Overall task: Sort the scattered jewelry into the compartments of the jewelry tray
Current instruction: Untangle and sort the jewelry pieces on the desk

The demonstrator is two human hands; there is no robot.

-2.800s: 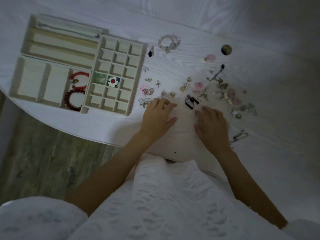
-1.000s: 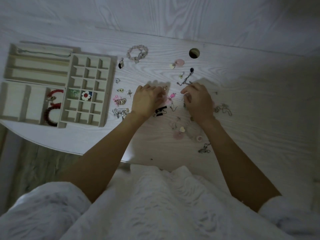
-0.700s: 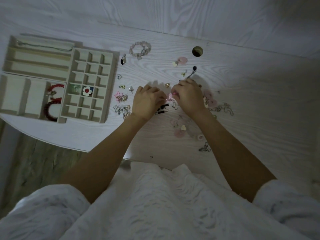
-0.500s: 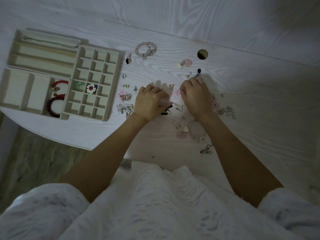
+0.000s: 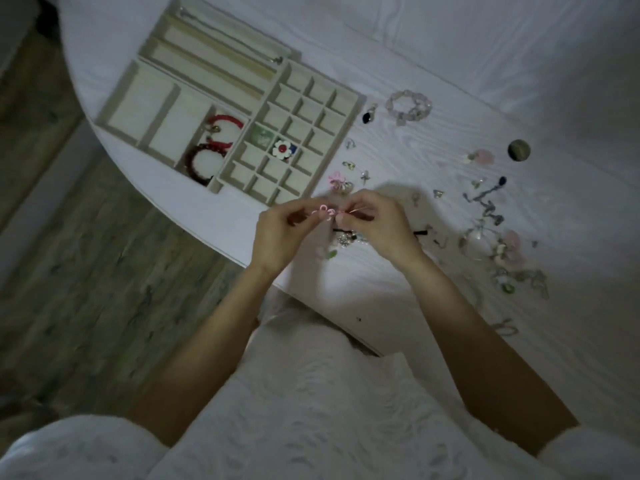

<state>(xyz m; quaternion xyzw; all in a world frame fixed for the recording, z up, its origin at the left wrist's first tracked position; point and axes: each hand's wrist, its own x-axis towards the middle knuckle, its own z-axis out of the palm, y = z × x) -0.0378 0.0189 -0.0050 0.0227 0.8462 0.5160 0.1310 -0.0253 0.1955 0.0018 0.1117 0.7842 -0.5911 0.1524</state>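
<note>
Both hands are hovering above the white table (image 5: 433, 306), just in front of the jewelry tray (image 5: 349, 129), and pinching one small pink flower-shaped piece (image 5: 323, 212) between them. The left hand (image 5: 277, 237) is gripping the pink loops with curled fingertips, while the right hand (image 5: 377, 225) is pinching the thin wire end beside them. The tray is sitting at the table's left end; a white flower brooch with a red centre (image 5: 282, 149) and a green piece (image 5: 262, 136) are lying in neighbouring small compartments, and two red bracelets (image 5: 214, 147) are lying in a larger compartment. A pale beaded bracelet (image 5: 409, 106) is lying beyond the tray, and blurred chains and charms (image 5: 491, 230) are lying scattered to the right of the hands.
</note>
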